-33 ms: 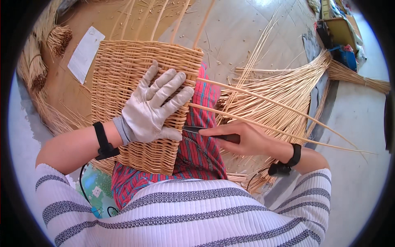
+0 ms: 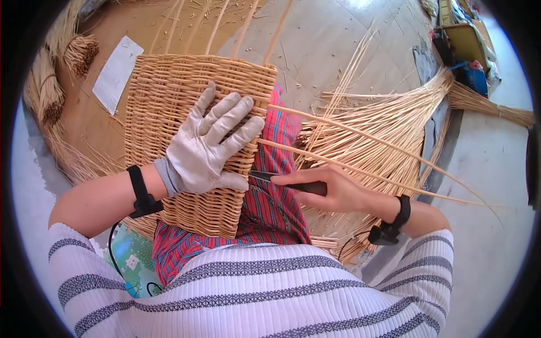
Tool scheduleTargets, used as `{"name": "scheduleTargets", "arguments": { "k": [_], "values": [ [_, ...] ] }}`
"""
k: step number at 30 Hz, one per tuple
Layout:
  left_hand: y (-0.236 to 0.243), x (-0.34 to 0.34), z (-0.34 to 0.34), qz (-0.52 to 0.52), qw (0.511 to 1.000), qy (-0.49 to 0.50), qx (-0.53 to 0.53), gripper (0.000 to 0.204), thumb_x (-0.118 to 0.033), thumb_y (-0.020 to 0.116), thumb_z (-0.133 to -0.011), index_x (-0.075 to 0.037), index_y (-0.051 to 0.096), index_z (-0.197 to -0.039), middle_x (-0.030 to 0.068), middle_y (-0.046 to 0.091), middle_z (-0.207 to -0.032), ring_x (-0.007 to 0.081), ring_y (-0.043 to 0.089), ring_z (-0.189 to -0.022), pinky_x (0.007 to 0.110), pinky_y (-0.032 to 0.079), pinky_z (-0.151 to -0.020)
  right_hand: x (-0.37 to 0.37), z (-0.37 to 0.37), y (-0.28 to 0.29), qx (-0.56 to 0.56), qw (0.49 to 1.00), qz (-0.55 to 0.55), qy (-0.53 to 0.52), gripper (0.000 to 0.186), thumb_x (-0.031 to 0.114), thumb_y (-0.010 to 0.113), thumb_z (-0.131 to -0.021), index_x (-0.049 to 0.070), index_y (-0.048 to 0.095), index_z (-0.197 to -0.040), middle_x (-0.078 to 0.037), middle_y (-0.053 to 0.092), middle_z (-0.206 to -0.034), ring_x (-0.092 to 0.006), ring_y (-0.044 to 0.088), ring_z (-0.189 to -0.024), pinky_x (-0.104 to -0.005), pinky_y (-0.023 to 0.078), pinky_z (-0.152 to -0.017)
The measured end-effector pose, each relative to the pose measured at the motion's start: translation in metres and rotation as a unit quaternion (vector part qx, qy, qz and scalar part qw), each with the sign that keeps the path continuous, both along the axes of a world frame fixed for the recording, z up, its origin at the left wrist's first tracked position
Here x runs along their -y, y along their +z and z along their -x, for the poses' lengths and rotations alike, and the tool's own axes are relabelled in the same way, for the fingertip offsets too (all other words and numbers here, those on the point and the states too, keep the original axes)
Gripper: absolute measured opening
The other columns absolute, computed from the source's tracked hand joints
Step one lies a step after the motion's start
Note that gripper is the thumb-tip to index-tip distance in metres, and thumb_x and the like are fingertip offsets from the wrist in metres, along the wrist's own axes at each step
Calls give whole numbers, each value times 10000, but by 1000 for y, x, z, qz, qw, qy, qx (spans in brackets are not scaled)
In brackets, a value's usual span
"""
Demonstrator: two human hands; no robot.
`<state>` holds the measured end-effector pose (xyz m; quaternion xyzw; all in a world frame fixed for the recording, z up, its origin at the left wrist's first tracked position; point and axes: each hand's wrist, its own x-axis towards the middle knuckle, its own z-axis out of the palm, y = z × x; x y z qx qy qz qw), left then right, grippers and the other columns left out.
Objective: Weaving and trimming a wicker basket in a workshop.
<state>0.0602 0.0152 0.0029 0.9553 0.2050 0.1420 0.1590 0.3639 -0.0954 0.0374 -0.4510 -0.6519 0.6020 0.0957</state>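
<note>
A woven wicker panel lies across my lap on a red striped cloth. My left hand, in a pale glove, rests flat on it with the fingers spread. My right hand is bare and closed round the dark handle of a pointed hand tool. The tool's metal blade meets the panel's right edge, just beside my gloved thumb; its tip is hidden in the weave. Two long wicker rods stick out rightward from that edge, above my right hand. Several more stakes rise from the panel's far edge.
A fanned bundle of wicker rods spreads on the floor to the right. Tied bundles stand at the far left, near a white sheet. Boxes and bags sit at the far right. Cut bits litter the floor.
The panel has shifted very slightly to the left, with my left hand on it. My right hand and the tool have moved a touch left and up.
</note>
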Motion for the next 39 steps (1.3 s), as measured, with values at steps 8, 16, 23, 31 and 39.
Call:
{"name": "scheduleTargets", "arguments": {
  "k": [8, 16, 23, 31, 39],
  "values": [
    [4, 6, 1, -26, 999, -12, -15, 1085, -837, 555, -788, -97, 433, -1571, 216, 374, -1617, 386, 303, -1537, 595, 160, -1278, -13, 14, 20, 136, 983, -77, 97, 606, 105, 699, -903, 295, 608, -1472, -60, 663, -875, -136, 574, -647, -327, 497, -618],
    [10, 5, -3, -35, 999, -29, -25, 1085, -790, 620, -744, -152, 409, -1596, 186, 363, -1638, 363, 302, -1543, 569, 121, -1292, 0, 6, 4, -147, 907, 390, -59, 750, 110, 719, -929, 250, 432, -1608, 40, 577, -635, -37, 495, -543, -246, 363, -495],
    [11, 29, 4, -53, 997, 41, -41, 1028, -728, 564, -896, 23, 372, -1572, 236, 372, -1620, 447, 316, -1516, 575, 159, -1274, 25, -25, -69, -305, 864, 343, -205, 592, 398, 614, -1058, 171, 450, -1580, 59, 546, -724, -34, 500, -594, -199, 361, -508],
    [-8, 48, 16, -33, 996, 85, -25, 818, -587, 525, -1006, -18, 388, -1578, 221, 374, -1618, 427, 302, -1527, 596, 149, -1268, 188, -40, -369, 293, 909, 73, -289, 425, 352, 635, -972, 22, 711, -1229, -128, 775, -1042, -312, 747, -912, -437, 589, -839],
    [-3, 48, 9, -37, 997, 69, -14, 765, -539, 522, -1021, -27, 397, -1576, 202, 380, -1625, 422, 302, -1531, 593, 138, -1273, 193, -13, -414, 222, 837, 158, -474, 368, 373, 621, -930, 69, 788, -1054, -154, 779, -1040, -401, 710, -1019, -468, 548, -928]
  ]
}}
